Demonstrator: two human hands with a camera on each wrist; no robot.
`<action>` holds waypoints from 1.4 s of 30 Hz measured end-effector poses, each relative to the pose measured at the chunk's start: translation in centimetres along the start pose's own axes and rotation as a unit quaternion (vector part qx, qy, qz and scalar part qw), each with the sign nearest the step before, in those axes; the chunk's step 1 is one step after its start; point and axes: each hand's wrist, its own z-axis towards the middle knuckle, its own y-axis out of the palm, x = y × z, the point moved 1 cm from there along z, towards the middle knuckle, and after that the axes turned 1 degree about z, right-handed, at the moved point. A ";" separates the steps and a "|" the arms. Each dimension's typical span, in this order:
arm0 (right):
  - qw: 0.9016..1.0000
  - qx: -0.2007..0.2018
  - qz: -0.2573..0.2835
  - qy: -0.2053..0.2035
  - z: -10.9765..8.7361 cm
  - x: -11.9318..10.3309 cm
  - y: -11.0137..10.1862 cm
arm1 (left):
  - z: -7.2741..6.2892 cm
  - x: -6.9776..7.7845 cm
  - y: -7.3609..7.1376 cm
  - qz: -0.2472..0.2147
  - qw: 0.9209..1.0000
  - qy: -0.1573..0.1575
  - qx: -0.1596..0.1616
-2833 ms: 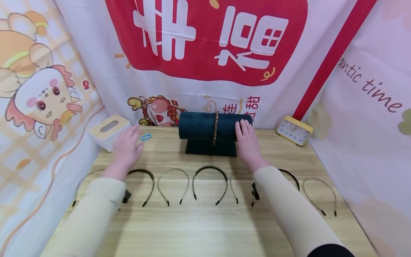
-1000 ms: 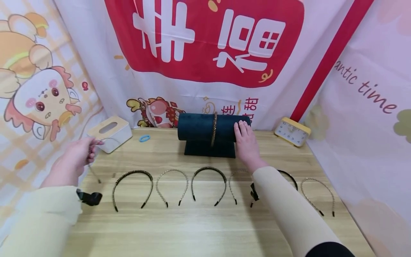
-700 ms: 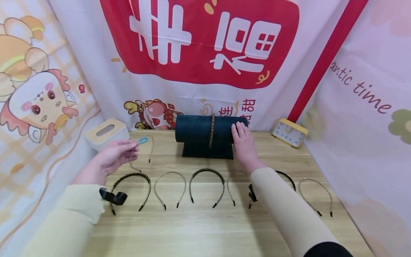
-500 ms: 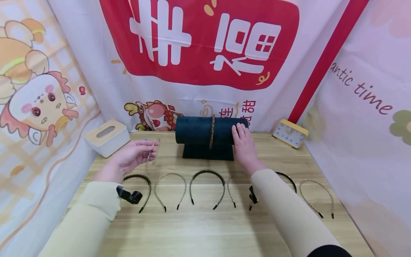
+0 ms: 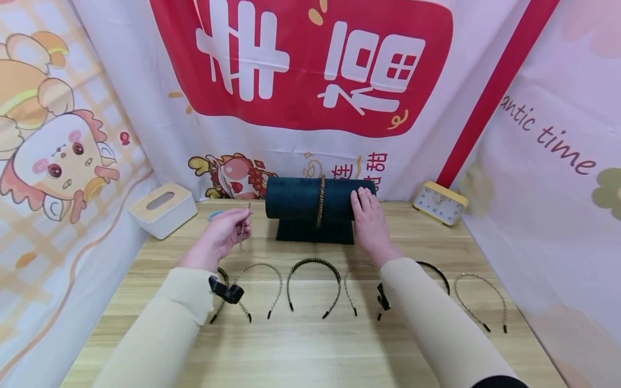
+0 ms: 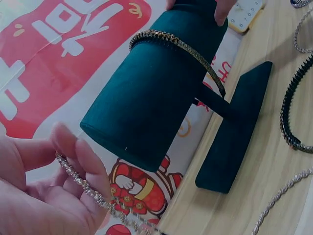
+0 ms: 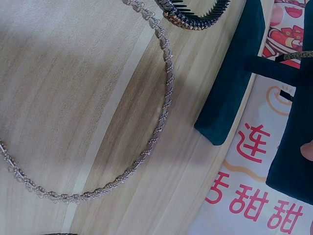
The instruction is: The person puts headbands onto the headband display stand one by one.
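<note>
My left hand (image 5: 228, 234) pinches a thin silver headband (image 6: 93, 193) between thumb and fingers, just off the left end of a dark green velvet display stand (image 5: 293, 199). In the left wrist view the band's beaded, twisted surface slants down past my fingers, its lower end near the frame's bottom. A dark, toothed headband (image 5: 321, 202) hangs over the middle of the stand's roll. At the roll's right end, my right hand (image 5: 372, 223) grips it, fingers laid over the top and thumb on the near side. The right wrist view catches only a fingertip on the velvet.
A row of headbands lies before the stand, including a silver one (image 5: 259, 264), a dark one (image 5: 314, 261) and another silver one (image 5: 485, 277). Behind them are a tissue box (image 5: 162, 210), a blue ring (image 5: 213, 214) and a yellow clock (image 5: 440, 202). Printed cloth (image 5: 301, 118) backs the table.
The left hand, holding nothing at first, has picked up the leftmost silver headband and carried it right to the stand's left end. The right hand has stayed on the roll.
</note>
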 end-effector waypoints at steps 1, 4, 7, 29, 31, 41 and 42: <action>1.000 0.007 0.000 -0.003 0.0 0.1 0.1 | 0.1 0.0 0.1 -0.003 1.000 0.005 0.000; 0.999 0.035 0.003 -0.006 0.0 0.4 0.2 | 0.3 0.0 0.7 -0.012 1.000 0.022 -0.010; 0.999 0.041 -0.007 -0.007 0.0 0.6 0.2 | 0.4 -0.2 1.1 -0.039 0.999 0.030 -0.018; 1.000 0.021 0.003 -0.004 0.4 0.0 0.2 | 4.5 0.5 3.5 -0.026 0.991 0.122 -0.043; 1.000 0.026 0.001 -0.005 0.5 0.1 0.1 | 4.8 0.6 4.1 -0.026 0.991 0.125 -0.049; 1.000 0.013 -0.004 -0.001 0.2 0.0 0.1 | 5.9 0.4 7.4 0.009 0.994 0.109 0.005; 1.000 0.012 -0.004 -0.001 0.1 0.0 0.2 | 5.9 0.4 7.7 0.020 0.993 0.114 0.022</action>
